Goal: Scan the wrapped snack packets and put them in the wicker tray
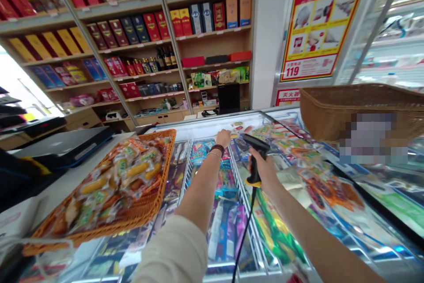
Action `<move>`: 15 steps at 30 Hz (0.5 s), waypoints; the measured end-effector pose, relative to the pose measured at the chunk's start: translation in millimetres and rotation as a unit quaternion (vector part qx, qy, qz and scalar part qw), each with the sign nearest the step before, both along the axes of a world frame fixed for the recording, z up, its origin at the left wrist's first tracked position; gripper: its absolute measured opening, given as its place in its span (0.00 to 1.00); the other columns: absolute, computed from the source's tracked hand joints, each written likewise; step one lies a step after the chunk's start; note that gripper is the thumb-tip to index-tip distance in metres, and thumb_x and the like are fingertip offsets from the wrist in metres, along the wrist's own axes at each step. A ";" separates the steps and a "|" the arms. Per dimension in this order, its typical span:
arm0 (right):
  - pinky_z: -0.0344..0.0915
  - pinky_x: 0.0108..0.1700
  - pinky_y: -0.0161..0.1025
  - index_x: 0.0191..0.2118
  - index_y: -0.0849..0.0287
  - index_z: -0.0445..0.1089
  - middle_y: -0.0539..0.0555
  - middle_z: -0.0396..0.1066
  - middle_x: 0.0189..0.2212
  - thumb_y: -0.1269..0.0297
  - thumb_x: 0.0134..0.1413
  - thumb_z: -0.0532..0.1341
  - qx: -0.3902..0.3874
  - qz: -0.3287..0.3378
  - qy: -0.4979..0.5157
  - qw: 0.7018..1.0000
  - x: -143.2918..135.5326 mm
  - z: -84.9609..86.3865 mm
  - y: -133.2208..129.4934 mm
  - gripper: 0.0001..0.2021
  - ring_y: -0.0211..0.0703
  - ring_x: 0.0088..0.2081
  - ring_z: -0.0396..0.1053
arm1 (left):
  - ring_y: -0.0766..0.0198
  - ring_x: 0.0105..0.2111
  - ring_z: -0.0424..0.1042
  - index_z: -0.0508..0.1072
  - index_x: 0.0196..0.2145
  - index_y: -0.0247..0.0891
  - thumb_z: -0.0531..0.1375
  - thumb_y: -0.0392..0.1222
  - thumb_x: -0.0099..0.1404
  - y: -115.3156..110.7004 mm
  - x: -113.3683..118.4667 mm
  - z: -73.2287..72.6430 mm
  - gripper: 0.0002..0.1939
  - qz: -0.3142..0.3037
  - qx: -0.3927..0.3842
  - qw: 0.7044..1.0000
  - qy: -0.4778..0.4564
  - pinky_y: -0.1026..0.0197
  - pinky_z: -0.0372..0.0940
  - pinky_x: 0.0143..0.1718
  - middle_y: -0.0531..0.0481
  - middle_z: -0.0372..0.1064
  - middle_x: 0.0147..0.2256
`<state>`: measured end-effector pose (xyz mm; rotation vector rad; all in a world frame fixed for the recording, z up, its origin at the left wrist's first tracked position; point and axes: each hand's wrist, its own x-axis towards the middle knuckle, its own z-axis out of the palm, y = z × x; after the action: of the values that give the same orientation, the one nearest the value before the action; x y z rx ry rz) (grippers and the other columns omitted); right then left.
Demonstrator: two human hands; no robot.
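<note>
My right hand (266, 170) is wrapped round the grip of a black barcode scanner (256, 144) with a yellow base. A black cable (245, 234) hangs from the scanner towards me. At the far side of the chest freezer (180, 125), my left hand (223, 137) reaches out with curled fingers; what they hold, if anything, is hidden. A small yellowish packet (234, 136) lies just right of those fingers. Beneath my left arm, a white wire divider (243, 197) borders rows of wrapped ice creams (227, 177).
An orange wicker basket (150, 203) of packaged snacks sits on the freezer at left. At right is a brown wicker basket (318, 111), partly blurred. Bagged foods (326, 183) fill the freezer's right side. Shelves of boxed goods (207, 40) stand behind.
</note>
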<state>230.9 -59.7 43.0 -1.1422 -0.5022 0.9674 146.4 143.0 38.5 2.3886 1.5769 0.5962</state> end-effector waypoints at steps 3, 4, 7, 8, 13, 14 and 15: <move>0.59 0.15 0.33 0.27 0.56 0.64 0.45 0.66 0.18 0.54 0.46 0.70 -0.009 -0.003 -0.008 1.000 -1.1 -0.2 -1.3 0.15 0.34 0.15 0.63 | 0.49 0.50 0.76 0.80 0.49 0.37 0.62 0.37 0.61 -4.0 1.8 1.4 0.18 -0.013 -0.013 1.000 0.023 0.56 0.67 0.51 0.37 0.77 0.49; 0.59 0.15 0.33 0.27 0.56 0.65 0.45 0.66 0.18 0.54 0.46 0.70 -0.011 -0.003 -0.012 1.000 -1.4 0.1 -2.0 0.15 0.34 0.15 0.63 | 0.49 0.48 0.76 0.81 0.45 0.36 0.63 0.37 0.58 -6.8 0.4 3.4 0.16 -0.022 -0.022 0.999 0.035 0.58 0.67 0.49 0.38 0.78 0.46; 0.59 0.15 0.33 0.27 0.56 0.65 0.45 0.66 0.17 0.53 0.47 0.70 -0.011 0.005 -0.032 0.999 -2.2 1.3 -3.9 0.16 0.34 0.15 0.63 | 0.52 0.40 0.77 0.80 0.33 0.36 0.67 0.35 0.50 -17.9 -11.9 9.6 0.09 -0.033 -0.059 0.997 0.030 0.60 0.66 0.40 0.43 0.79 0.34; 0.59 0.16 0.33 0.27 0.55 0.65 0.45 0.66 0.17 0.52 0.46 0.70 -0.010 0.009 -0.039 0.999 -2.6 1.5 -4.4 0.16 0.35 0.15 0.63 | 0.54 0.36 0.77 0.79 0.29 0.36 0.68 0.35 0.48 -22.4 -18.4 10.2 0.07 -0.031 -0.077 0.997 0.000 0.61 0.66 0.38 0.46 0.77 0.29; 0.58 0.16 0.34 0.25 0.55 0.63 0.46 0.65 0.14 0.45 0.42 0.71 0.009 0.058 -0.101 0.993 -5.2 0.8 -4.3 0.21 0.36 0.14 0.62 | 0.66 0.24 0.68 0.70 0.23 0.37 0.71 0.45 0.51 -47.5 -56.9 -3.3 0.14 -0.010 -0.187 0.914 -0.361 0.65 0.63 0.30 0.55 0.66 0.20; 0.58 0.16 0.34 0.25 0.55 0.63 0.46 0.65 0.14 0.43 0.41 0.71 0.013 0.069 -0.121 0.990 -5.4 0.6 -4.5 0.22 0.36 0.13 0.61 | 0.67 0.24 0.69 0.70 0.24 0.37 0.72 0.46 0.51 -52.8 -64.4 -7.5 0.15 0.006 -0.198 0.878 -0.435 0.65 0.64 0.30 0.54 0.67 0.21; 0.58 0.15 0.34 0.25 0.55 0.63 0.46 0.65 0.14 0.41 0.41 0.70 0.018 0.079 -0.143 0.986 -5.3 0.5 -5.2 0.23 0.36 0.13 0.61 | 0.67 0.26 0.70 0.70 0.25 0.36 0.72 0.47 0.50 -58.0 -71.4 -11.3 0.16 0.023 -0.199 0.843 -0.499 0.65 0.65 0.31 0.52 0.69 0.23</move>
<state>225.6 -64.9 43.5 -1.2289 -0.8488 0.9309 74.9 85.0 27.2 1.3209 1.0966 1.1320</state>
